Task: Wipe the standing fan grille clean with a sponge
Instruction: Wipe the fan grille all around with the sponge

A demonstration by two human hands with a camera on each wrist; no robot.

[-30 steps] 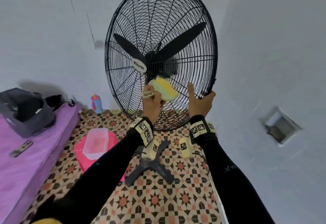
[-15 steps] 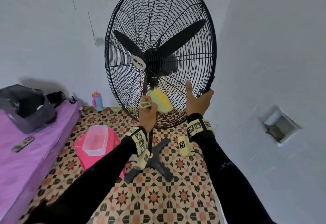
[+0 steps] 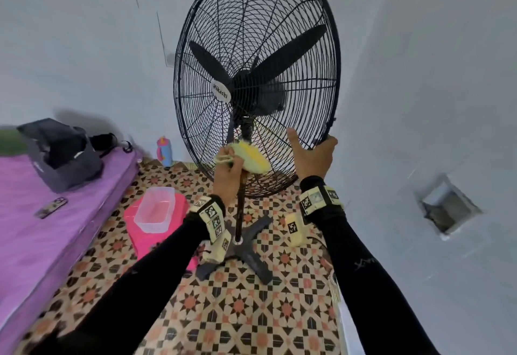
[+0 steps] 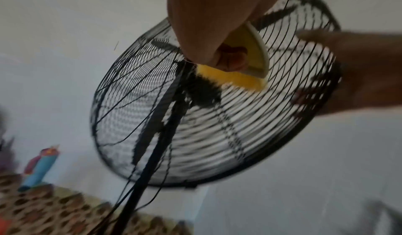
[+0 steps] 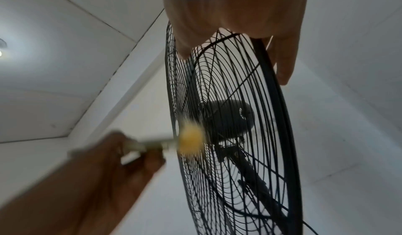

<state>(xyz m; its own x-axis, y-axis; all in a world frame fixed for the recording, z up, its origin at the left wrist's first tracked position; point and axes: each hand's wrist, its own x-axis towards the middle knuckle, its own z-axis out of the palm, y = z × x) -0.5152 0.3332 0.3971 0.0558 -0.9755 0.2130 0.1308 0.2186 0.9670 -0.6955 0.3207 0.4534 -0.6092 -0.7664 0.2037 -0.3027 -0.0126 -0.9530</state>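
A tall black standing fan (image 3: 257, 74) with a round wire grille (image 3: 307, 108) stands on a cross base (image 3: 240, 254). My left hand (image 3: 228, 170) grips the pale handle of a yellow sponge (image 3: 251, 157) and presses it on the lower front grille, just below the hub. The sponge (image 4: 234, 79) lies flat on the wires in the left wrist view and shows blurred as the sponge (image 5: 191, 141) in the right wrist view. My right hand (image 3: 314, 153) holds the grille's lower right rim (image 5: 269, 77), fingers curled behind it and thumb up in front.
A pink box with a clear plastic tub (image 3: 155, 212) sits on the patterned floor left of the fan base. A purple mattress (image 3: 42, 228) with a dark bag lies at far left. A small colourful bottle (image 3: 164, 151) stands by the wall. A wall recess (image 3: 447, 209) is at right.
My left hand has slid the sponge down the grille, from beside the hub to lower on the front wires. My right hand keeps its hold on the rim.
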